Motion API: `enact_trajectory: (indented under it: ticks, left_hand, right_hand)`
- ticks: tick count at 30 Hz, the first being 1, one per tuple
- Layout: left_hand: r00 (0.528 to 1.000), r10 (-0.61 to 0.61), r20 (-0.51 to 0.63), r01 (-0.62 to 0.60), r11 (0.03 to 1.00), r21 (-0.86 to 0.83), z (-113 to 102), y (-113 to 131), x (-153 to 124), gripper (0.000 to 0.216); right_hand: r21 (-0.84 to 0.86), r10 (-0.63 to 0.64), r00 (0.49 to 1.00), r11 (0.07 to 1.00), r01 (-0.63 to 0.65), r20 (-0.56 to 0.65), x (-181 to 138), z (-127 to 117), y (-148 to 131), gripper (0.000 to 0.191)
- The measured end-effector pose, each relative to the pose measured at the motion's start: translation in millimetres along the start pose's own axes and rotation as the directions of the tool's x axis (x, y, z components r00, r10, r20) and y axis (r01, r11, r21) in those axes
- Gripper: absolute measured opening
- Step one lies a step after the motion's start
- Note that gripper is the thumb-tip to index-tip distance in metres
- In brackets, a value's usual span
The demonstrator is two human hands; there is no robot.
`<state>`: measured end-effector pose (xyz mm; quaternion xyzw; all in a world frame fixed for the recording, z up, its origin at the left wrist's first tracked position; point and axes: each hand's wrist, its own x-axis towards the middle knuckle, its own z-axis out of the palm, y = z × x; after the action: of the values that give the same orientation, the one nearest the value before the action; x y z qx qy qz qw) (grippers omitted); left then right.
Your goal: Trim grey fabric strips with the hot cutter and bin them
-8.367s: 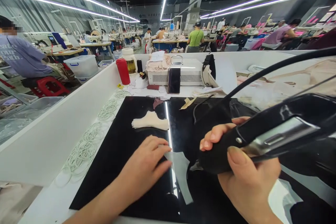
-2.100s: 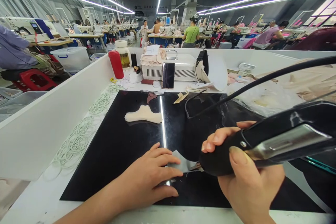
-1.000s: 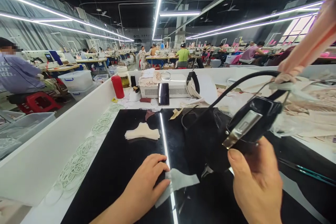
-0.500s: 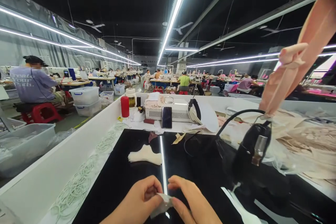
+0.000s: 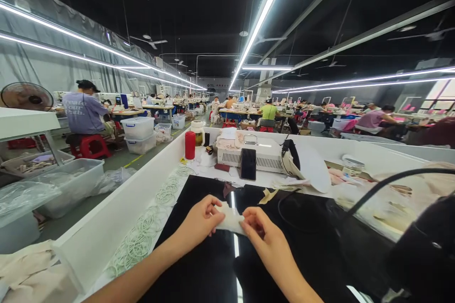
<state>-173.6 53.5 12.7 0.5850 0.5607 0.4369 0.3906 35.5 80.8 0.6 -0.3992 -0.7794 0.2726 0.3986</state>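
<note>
Fingers of your left hand are pinched on the left end of the pale cloth, and across from them your right hand has the other end, thumb and fingertips closed in. So the cloth is strung between your two hands, over the glossy black board; single or layered, can't tell! Looks like straightening it is the step in hand, and the next move probably calls for light, matched pinches so nothing slips or creases.

Now the containers, from the left! Low at the edge, a plastic tub with clear sheeting heaped over it; behind, a shallow tray carrying pale and purple scraps; then a big clear bin with crumpled plastic inside. Lidded boxes come next, one on another, contents too cloudy to call. Onto your bench: a red bottle, insides hidden, and just beside it a jar holding amber liquid.
</note>
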Motion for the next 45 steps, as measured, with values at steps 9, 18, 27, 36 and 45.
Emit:
enact_trajectory:
  ticks: [9,18,27,36,45]
  left_hand:
    - [0.980,0.174,-0.096,-0.106,0.865,0.491,-15,-7,24,0.010]
    - [0.964,0.259,-0.067,-0.118,0.637,0.762,-8,-10,21,0.017]
    - [0.929,0.364,0.069,-0.288,0.591,0.754,-29,-15,21,0.025]
    - [0.785,0.568,0.246,-0.535,0.423,0.731,-3,-14,-3,0.039]
    - [0.543,0.585,0.602,-0.824,0.235,0.515,106,9,-61,0.029]
  right_hand:
    - [-0.253,-0.061,0.998,0.966,0.054,-0.017,33,20,9,0.017]
    - [-0.407,-0.197,0.980,0.897,0.175,-0.012,38,34,11,0.004]
    - [-0.377,-0.376,0.922,0.844,0.382,0.093,-62,-1,-40,0.007]
    - [-0.522,-0.149,0.970,0.853,0.026,-0.194,-178,-105,13,0.016]
    - [-0.438,0.201,0.944,0.846,-0.303,-0.263,-234,-144,35,0.021]
